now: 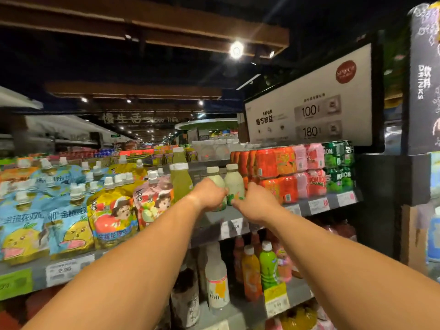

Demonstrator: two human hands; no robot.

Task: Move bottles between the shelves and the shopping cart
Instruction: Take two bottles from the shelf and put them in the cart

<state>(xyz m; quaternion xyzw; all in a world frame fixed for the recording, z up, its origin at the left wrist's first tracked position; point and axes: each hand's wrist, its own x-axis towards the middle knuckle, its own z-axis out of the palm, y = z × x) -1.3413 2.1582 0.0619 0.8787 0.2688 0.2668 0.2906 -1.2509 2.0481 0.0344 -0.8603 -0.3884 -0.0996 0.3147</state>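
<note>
Two pale cream bottles with beige caps stand side by side on the top shelf (214,219). My left hand (209,194) grips the left bottle (215,178) around its lower body. My right hand (256,202) grips the right bottle (234,183) near its green-patterned base. Both arms stretch forward from the bottom of the view. Just left of them stands a green juice bottle (182,179) with a white cap. The shopping cart is out of sight.
Spouted drink pouches (112,210) fill the shelf to the left. Shrink-wrapped can packs (290,172) in orange, pink and green sit to the right. The lower shelf holds white, orange and green bottles (267,265). A white price sign (309,108) hangs above the cans.
</note>
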